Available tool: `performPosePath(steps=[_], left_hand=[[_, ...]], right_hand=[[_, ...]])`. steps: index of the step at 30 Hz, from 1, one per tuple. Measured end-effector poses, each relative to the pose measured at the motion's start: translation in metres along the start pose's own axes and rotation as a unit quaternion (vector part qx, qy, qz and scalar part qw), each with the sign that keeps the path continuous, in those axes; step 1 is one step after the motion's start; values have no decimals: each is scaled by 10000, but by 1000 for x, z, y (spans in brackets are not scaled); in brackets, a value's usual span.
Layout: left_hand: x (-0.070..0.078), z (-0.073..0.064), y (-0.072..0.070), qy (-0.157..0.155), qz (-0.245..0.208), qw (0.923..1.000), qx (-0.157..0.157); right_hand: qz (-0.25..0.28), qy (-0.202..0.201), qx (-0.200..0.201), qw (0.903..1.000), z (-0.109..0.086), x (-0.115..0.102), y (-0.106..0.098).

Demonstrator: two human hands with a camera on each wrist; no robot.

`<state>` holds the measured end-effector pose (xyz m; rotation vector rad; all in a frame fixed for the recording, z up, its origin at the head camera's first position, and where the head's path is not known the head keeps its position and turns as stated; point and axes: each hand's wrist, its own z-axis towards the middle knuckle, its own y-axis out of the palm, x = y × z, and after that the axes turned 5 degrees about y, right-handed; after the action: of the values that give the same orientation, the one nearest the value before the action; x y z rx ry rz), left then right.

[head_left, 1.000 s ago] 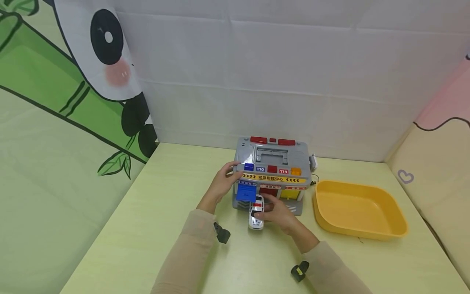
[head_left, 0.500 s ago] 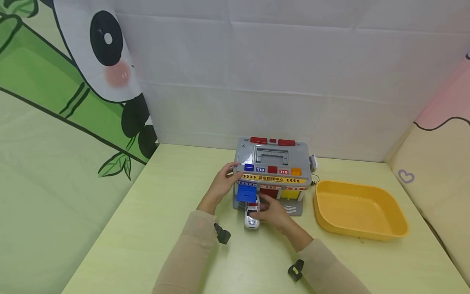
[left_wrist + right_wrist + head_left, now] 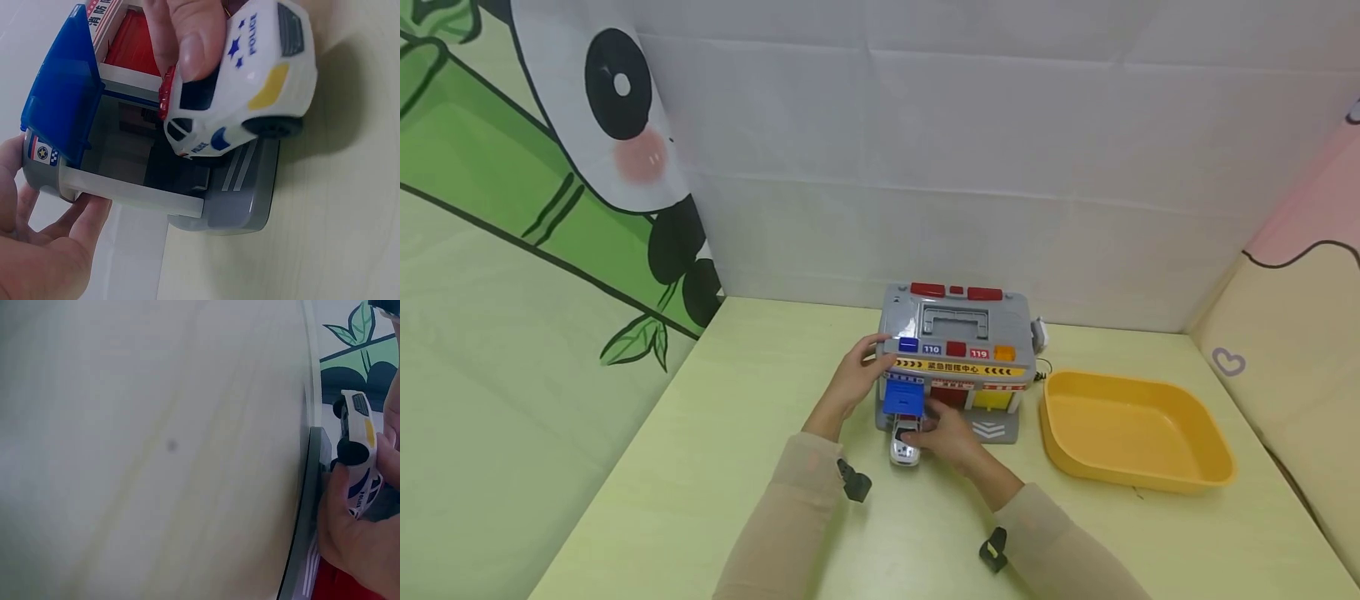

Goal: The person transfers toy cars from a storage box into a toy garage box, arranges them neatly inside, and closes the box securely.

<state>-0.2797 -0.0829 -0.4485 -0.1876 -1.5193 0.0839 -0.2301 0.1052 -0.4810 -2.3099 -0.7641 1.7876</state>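
A grey toy rescue station [image 3: 955, 350] stands on the table, with blue, red and yellow garage doors. My left hand [image 3: 852, 377] grips its left front corner, fingers toward the roof edge. The blue door [image 3: 904, 398] is swung up, so the left bay stands uncovered. A white toy police car [image 3: 905, 451] is pinched between thumb and fingers of my right hand [image 3: 953, 437]. In the left wrist view the car [image 3: 275, 69] is tilted over the grey ramp [image 3: 247, 194], its red light bar at the bay's opening. The red door [image 3: 950, 395] and yellow door [image 3: 992, 397] are down.
A yellow plastic tray [image 3: 1138, 429] sits right of the station. A small white part with a coiled cord [image 3: 1041, 372] hangs on the station's right side. Printed cloth [image 3: 880, 167] rises behind the table [image 3: 715, 467].
My right hand has moved the police car left, from in front of the red door to under the raised blue door. The left hand has stayed on the station's corner.
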Motion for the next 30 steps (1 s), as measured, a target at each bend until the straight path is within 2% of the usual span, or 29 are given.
performPosePath(steps=[11, 16, 24, 30], left_hand=[[1, -2, 1, -43, 23, 10000, 41], [1, -2, 0, -24, 44, 10000, 23], [3, -4, -1, -8, -17, 10000, -8], [3, -3, -1, 8, -17, 10000, -33]], right_hand=[[-339, 45, 255, 9991, -2, -7, 10], [-199, 142, 352, 9991, -1, -9, 11], [-51, -126, 308, 9994, 7, -9, 6], [96, 117, 77, 9999, 8, -9, 3]])
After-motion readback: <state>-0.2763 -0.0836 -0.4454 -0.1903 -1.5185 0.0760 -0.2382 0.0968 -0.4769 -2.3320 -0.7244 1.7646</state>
